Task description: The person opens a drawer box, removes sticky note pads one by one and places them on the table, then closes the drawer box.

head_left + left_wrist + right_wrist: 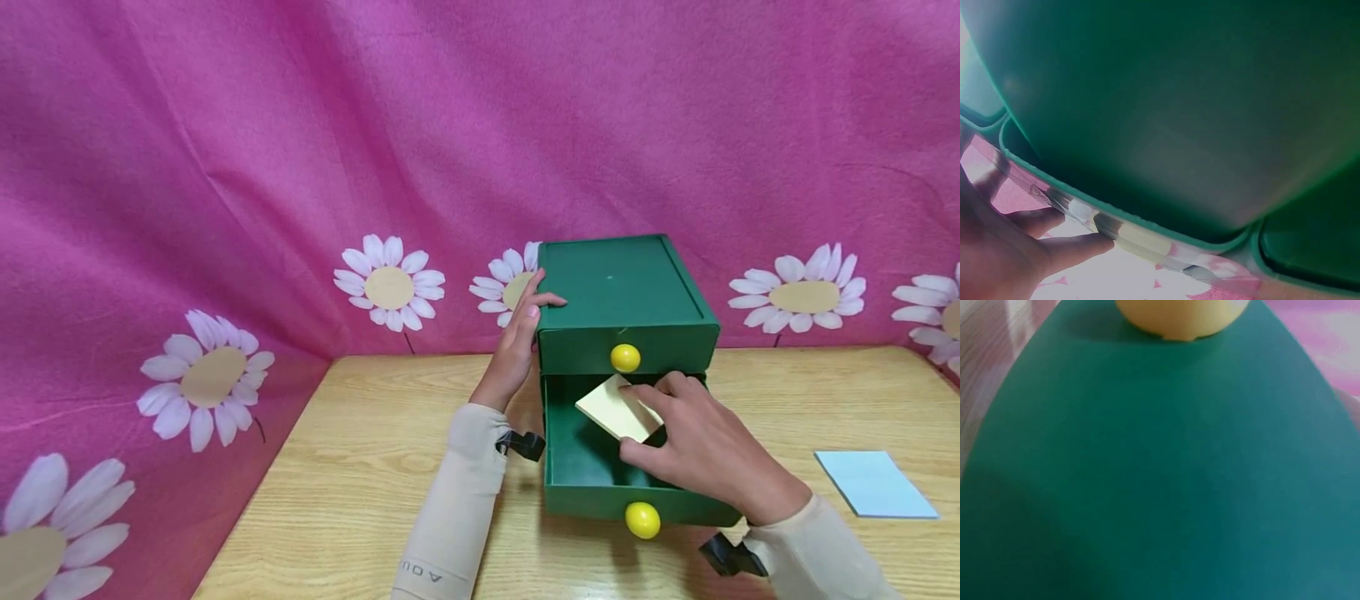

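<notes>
A green two-drawer box [618,279] stands on the table, its lower drawer [581,467] pulled out and its upper drawer [577,350] pushed in. My right hand [697,437] reaches over the lower drawer and pinches a pale yellow sticky note pad [615,408], which is tilted above the drawer floor. Fingers cover the pad's right part. At the box's left side rests my left hand [517,342], fingers stretched along the wall and one over the top edge. The left wrist view shows those fingers [1079,247] beside the green wall. A yellow knob [1182,315] and green drawer front fill the right wrist view.
On the wooden table [360,467], a light blue note pad [876,483] lies to the right of the box. Behind hangs a pink cloth [450,125] with white daisies. Yellow round knobs [642,520] stick out from both drawer fronts.
</notes>
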Available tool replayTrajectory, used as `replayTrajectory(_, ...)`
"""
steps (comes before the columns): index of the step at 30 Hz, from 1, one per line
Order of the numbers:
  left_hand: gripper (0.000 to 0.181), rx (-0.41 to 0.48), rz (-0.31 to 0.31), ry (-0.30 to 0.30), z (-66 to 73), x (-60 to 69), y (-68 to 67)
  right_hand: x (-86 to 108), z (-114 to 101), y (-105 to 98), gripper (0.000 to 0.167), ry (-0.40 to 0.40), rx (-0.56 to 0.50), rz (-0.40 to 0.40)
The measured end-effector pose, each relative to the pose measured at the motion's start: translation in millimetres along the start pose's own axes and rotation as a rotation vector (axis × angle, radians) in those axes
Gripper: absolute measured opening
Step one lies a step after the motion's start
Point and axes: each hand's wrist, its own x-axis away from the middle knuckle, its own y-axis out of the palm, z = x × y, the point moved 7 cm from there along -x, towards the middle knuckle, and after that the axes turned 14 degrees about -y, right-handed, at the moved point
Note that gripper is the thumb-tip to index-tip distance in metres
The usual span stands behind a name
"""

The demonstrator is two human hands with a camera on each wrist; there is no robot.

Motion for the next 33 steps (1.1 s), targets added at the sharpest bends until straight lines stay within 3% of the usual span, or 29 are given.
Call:
replayTrajectory(13,0.041,0.004,0.0,0.006,1.2,-1.1,0.5,7.5,-11.5,-18.3,0.057,0.003,0.028,0.007)
replayTrajectory(19,0.042,0.012,-0.009,-0.019,-2.0,-0.8,1.0,16.7,-14.0,-28.3,0.057,0.015,0.026,0.002)
replayTrajectory(33,0.041,0.013,-0.022,-0.001,-0.3,-0.6,0.3,42.9,9.3,-46.1,0.056,0.058,0.028,0.048)
